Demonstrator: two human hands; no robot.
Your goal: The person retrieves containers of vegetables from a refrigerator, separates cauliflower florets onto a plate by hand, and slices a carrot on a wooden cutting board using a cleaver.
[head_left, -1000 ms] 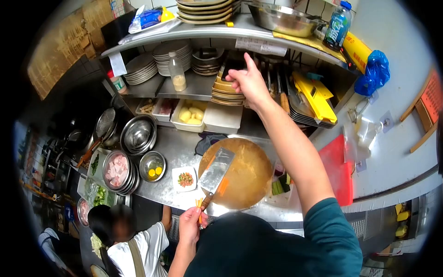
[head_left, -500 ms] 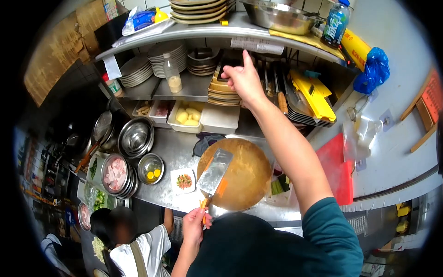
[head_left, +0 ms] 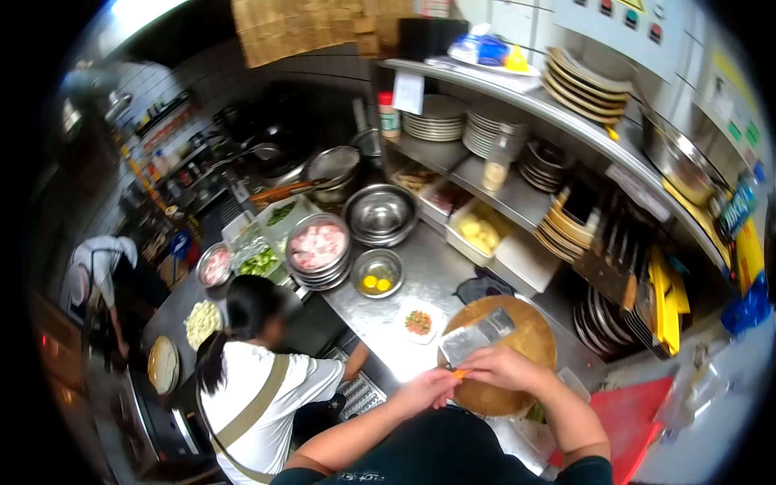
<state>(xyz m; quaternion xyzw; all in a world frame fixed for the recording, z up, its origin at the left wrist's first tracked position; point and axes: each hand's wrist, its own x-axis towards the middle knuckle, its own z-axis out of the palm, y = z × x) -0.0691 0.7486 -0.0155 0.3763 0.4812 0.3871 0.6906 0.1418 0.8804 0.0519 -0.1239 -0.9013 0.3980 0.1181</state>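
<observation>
My left hand [head_left: 424, 390] and my right hand [head_left: 503, 368] meet at the near left edge of a round wooden chopping board [head_left: 535, 331]. Between their fingertips is a small orange carrot piece [head_left: 460, 373], pinched from both sides. A cleaver [head_left: 478, 335] lies flat on the board just beyond my fingers, its handle end partly hidden by them. To the left of the board, a white square dish [head_left: 419, 322] holds finely chopped red and green bits. A dark cloth [head_left: 482, 289] lies behind the board.
A co-worker [head_left: 263, 372] in white stands close on my left; another person [head_left: 105, 263] bends farther off. A bowl with egg yolks [head_left: 377, 272], a bowl of raw meat [head_left: 318, 245], potatoes [head_left: 478, 233], stacked plates [head_left: 588, 85] and a red board [head_left: 634, 424] surround the work area.
My right hand has come down from pointing at the shelf to join my left hand at the carrot piece. The view has turned left, showing more of the co-worker and the kitchen.
</observation>
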